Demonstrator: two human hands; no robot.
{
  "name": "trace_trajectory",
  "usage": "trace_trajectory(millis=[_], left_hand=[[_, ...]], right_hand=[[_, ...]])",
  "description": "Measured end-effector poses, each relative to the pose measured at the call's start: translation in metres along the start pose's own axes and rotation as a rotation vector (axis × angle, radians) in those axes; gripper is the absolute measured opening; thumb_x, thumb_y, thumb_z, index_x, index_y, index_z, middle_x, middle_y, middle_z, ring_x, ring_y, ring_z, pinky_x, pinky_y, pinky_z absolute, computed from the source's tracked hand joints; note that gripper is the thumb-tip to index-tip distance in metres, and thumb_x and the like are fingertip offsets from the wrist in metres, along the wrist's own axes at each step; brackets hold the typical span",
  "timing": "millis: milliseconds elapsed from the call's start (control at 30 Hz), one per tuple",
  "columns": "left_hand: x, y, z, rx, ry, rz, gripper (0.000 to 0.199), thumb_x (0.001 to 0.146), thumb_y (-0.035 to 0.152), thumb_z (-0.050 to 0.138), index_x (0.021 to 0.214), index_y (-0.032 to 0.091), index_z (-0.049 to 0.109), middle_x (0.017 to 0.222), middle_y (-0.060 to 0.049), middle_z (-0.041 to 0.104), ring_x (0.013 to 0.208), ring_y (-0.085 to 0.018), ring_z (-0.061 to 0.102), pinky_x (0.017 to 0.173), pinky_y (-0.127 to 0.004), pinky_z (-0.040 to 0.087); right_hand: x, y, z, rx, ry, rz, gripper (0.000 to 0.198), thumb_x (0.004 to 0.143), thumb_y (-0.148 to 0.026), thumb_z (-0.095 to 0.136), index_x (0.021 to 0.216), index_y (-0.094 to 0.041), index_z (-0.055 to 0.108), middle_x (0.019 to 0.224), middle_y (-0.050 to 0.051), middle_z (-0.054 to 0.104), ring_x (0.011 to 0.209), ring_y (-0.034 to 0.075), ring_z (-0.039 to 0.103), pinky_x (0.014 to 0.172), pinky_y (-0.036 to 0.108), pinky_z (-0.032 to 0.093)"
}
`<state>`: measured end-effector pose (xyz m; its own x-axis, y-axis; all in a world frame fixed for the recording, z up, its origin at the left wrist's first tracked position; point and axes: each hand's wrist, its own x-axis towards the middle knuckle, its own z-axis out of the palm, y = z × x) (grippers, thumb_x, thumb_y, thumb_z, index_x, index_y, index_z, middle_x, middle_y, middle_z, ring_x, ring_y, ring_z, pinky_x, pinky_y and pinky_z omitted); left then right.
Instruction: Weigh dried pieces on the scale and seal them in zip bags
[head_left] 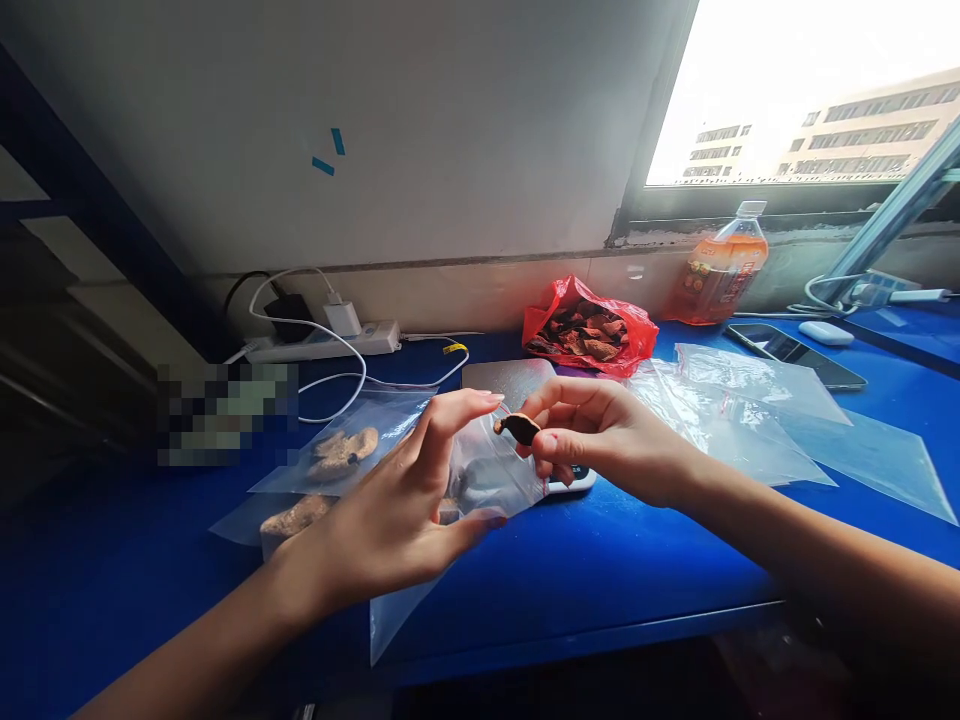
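Observation:
My right hand point(600, 432) pinches a small dried brown piece point(519, 428), dark on its flat side with a pale rim, between thumb and fingers. Just below it is the mouth of a clear zip bag point(487, 455). My left hand point(409, 490) holds this bag, thumb and forefinger spread wide at its opening; part of the grip is hidden. Behind and under the bag sits a kitchen scale point(506, 378) with a metal top, mostly covered. At the left, clear bags hold tan dried pieces point(343, 452), partly behind my left wrist.
A red plastic bag point(641, 335) full of dark dried pieces stands at the wall. Several flat clear bags point(765, 385) lie to the right, near a phone point(799, 355), a white case point(825, 332) and a drink bottle point(724, 270). A power strip point(322, 342) with cables is back left.

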<state>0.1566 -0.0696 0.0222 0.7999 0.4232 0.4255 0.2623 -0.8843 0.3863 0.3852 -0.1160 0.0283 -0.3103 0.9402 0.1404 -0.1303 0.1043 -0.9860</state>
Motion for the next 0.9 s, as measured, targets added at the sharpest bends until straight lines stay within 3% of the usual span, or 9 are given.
trace_trajectory(millis=[233,367,533,667,733,833,900], left_hand=[[0.001,0.004,-0.002,-0.032,-0.007,-0.088,0.076,0.087,0.026,0.065,0.148,0.041,0.022,0.152,-0.008,0.035,0.141,-0.035,0.038,0.079,-0.034,0.064],[0.0,0.005,-0.003,0.049,-0.013,-0.076,0.076,0.089,0.026,0.064,0.15,0.039,0.021,0.151,-0.009,0.036,0.141,-0.035,0.039,0.096,-0.043,0.058],[0.001,0.008,0.0,0.114,-0.094,-0.084,0.067,0.089,0.025,0.064,0.147,0.036,0.03,0.151,-0.01,0.035,0.134,-0.032,0.048,0.1,-0.046,0.054],[0.001,0.005,0.003,0.093,-0.094,-0.052,0.069,0.089,0.026,0.065,0.146,0.035,0.028,0.15,-0.011,0.037,0.133,-0.033,0.048,0.104,-0.052,0.05],[0.0,0.002,0.005,0.074,-0.074,-0.033,0.069,0.089,0.027,0.065,0.146,0.034,0.026,0.15,-0.012,0.036,0.135,-0.033,0.046,0.105,-0.053,0.049],[-0.002,-0.001,0.008,0.041,-0.058,-0.001,0.072,0.089,0.027,0.066,0.146,0.033,0.021,0.15,-0.014,0.034,0.139,-0.034,0.041,0.107,-0.054,0.047],[-0.001,-0.003,0.011,0.01,-0.057,0.032,0.074,0.089,0.029,0.066,0.146,0.033,0.018,0.149,-0.015,0.032,0.141,-0.034,0.037,0.109,-0.055,0.045]], right_hand=[[0.001,-0.002,-0.005,-0.221,0.083,-0.017,0.036,0.089,-0.049,0.064,0.093,-0.014,0.07,0.071,0.0,0.064,0.06,0.009,0.057,0.054,0.021,0.046],[0.0,-0.004,-0.007,-0.278,0.102,-0.005,0.036,0.086,-0.049,0.068,0.099,-0.016,0.073,0.082,0.003,0.07,0.072,0.013,0.062,0.063,0.024,0.049],[-0.003,-0.007,0.002,-0.356,0.114,-0.007,0.043,0.084,-0.056,0.067,0.073,-0.015,0.067,0.058,0.0,0.061,0.051,0.01,0.054,0.046,0.021,0.04],[-0.003,-0.002,0.004,-0.355,0.109,0.023,0.042,0.086,-0.052,0.066,0.066,-0.015,0.06,0.056,0.001,0.06,0.05,0.01,0.054,0.046,0.021,0.039],[-0.003,0.0,0.003,-0.434,0.128,-0.04,0.036,0.088,-0.045,0.064,0.071,-0.014,0.063,0.059,0.0,0.059,0.052,0.009,0.051,0.047,0.021,0.036],[-0.006,-0.001,0.004,-0.695,0.153,-0.254,0.02,0.092,-0.029,0.059,0.082,-0.014,0.068,0.065,0.0,0.059,0.056,0.009,0.048,0.05,0.021,0.034],[-0.007,-0.005,0.007,-0.889,0.092,-0.364,0.017,0.092,-0.016,0.055,0.082,-0.014,0.069,0.074,0.003,0.063,0.061,0.01,0.051,0.056,0.023,0.038]])
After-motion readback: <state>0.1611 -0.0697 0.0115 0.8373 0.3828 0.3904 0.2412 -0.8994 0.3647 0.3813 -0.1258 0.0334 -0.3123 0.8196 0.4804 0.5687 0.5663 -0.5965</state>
